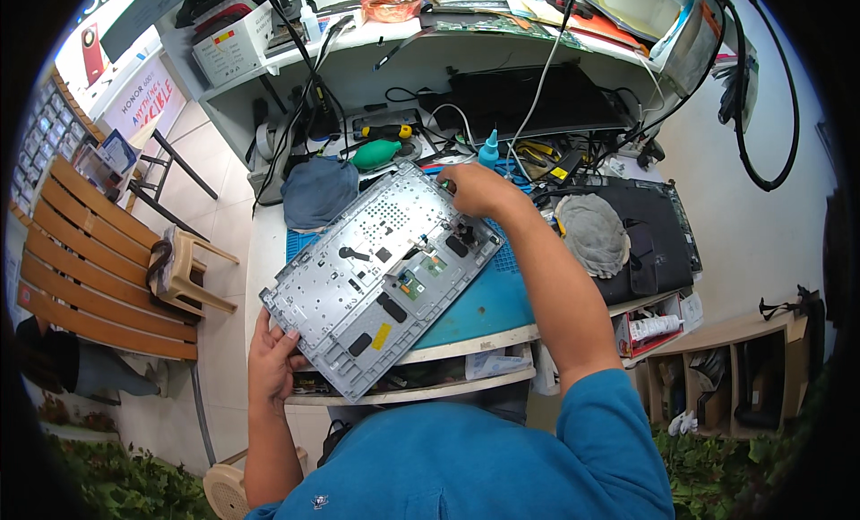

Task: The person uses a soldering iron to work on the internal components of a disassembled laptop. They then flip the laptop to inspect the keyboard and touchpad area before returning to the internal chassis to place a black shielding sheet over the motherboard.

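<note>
- Silver metal laptop chassis panel [327,294], head view: slanted between the two hands, over the blue work mat [475,318]; near corner sticks out past the bench's front edge. Can't tell if any of it rests on the mat.
- On the panel: yellow rectangular strip [381,335] right of the left hand, small green circuit board [411,285] nearer the right hand.
- Left hand [271,359]: pinching the panel's left corner, thumb along the edge.
- Right hand [477,189]: at the far edge, fingers bent down and bunched. Can't tell whether they grip the edge or something small.
- Just beyond right hand: light-blue plastic dropper bottle [488,149], nozzle up.
- Left of right hand: green rubber bulb [375,154], then crumpled grey-blue cloth [320,196]; yellow-and-black screwdriver handle [387,131] behind the bulb.
- Right of right hand, past the forearm: round grey cloth [594,235] on a flat black slab [665,235].
</note>
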Demonstrator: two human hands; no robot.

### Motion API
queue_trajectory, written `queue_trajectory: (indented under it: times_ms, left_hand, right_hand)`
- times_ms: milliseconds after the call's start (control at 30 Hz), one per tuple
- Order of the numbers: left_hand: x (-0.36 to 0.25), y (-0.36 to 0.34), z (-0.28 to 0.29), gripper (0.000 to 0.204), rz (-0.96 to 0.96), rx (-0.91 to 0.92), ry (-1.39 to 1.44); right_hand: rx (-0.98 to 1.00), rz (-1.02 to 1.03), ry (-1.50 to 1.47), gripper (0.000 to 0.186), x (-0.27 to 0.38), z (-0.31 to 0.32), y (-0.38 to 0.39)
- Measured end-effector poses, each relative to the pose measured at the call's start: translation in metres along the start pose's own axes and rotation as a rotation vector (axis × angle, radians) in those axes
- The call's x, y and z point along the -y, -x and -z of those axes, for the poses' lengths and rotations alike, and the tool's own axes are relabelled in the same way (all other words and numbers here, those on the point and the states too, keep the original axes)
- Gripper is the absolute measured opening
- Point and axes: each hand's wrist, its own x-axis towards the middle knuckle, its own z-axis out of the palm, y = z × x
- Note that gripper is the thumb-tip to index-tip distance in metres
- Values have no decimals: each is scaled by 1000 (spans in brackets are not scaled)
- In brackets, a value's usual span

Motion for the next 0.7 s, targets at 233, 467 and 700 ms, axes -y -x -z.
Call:
queue_trajectory:
  times_ms: [233, 467, 700]
  left_hand:
    - [-5, -6, 8, 90, -4, -10, -22]
    - [-6, -15, 22, 88, 26, 28, -19]
    - [-8, -26, 31, 88, 27, 60, -18]
  right_hand:
    - [17, 83, 84, 53, -3, 7, 7]
    - [-73, 174, 189, 43, -13, -6, 6]
    - [-179, 196, 377, 25, -22, -9, 22]
